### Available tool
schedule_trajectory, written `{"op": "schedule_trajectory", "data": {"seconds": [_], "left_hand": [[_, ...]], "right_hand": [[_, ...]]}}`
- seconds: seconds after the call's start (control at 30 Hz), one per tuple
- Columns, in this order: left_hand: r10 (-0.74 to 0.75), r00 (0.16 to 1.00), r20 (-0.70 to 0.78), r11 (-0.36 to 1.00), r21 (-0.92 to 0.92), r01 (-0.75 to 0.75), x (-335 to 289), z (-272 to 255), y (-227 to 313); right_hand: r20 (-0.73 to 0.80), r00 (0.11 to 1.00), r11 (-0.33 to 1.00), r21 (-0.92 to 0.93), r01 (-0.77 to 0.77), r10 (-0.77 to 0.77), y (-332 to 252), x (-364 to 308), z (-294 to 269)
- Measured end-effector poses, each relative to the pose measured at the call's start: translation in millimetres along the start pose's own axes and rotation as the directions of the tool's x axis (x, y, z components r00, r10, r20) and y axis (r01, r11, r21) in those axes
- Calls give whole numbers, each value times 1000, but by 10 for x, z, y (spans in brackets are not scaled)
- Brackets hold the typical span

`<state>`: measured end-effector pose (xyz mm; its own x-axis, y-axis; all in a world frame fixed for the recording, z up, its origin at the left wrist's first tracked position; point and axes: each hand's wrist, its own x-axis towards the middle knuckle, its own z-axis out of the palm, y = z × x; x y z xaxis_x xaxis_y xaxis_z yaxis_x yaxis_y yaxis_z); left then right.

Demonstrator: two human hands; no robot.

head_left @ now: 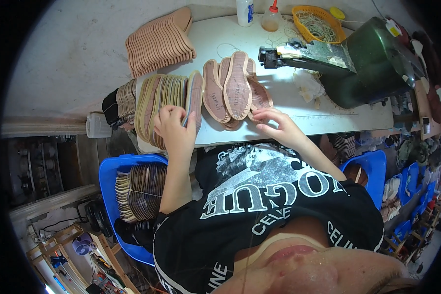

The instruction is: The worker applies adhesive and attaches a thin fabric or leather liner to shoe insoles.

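Note:
A row of shoe insoles (160, 95) stands on edge at the left of the white table, with pale yellow and brown rims. My left hand (175, 130) is closed at the row's near right end, its thumb and fingers on either side of the rightmost insole (196, 95). To the right, several brown insoles with stitched pale edges lie flat and overlapping, one insole (237, 88) on top. My right hand (281, 128) has its fingers stretched apart at the near edge of the lower right insole (262, 95). I cannot tell whether it presses on that insole.
A green sewing machine (372, 63) reaches over the table (208, 34) from the right. Behind are pinkish soles (159, 41), a white bottle (245, 13), a red-tipped bottle (271, 20) and a yellow basket (299, 24) of thread. Blue bins (109, 179) flank my body.

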<state>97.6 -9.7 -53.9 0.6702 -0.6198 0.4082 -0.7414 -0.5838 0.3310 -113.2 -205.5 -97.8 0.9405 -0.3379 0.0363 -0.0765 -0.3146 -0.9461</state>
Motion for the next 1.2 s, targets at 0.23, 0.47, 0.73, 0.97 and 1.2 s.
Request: {"op": "schedule_trajectory", "data": {"seconds": [0.23,0.47,0.73,0.97,1.2], "left_hand": [[-251,958,137,274,-939,206,75,19,301],[-196,963,183,55,-979,197,-195,412,607],[67,887,456,-124,-879,461,206,80,888],[340,852,399,-95,-886,453,275,120,1116],[101,975,199,41,-980,196,418,342,1159]], "right_hand": [[2,1000,987,162,-20,20,-203,130,76],[125,992,683,725,-83,-13,-391,255,135],[208,973,601,792,-109,-97,-291,155,-80],[349,909,700,707,-96,-228,5,445,-177],[112,994,913,403,-58,14,-569,427,-456]]}}
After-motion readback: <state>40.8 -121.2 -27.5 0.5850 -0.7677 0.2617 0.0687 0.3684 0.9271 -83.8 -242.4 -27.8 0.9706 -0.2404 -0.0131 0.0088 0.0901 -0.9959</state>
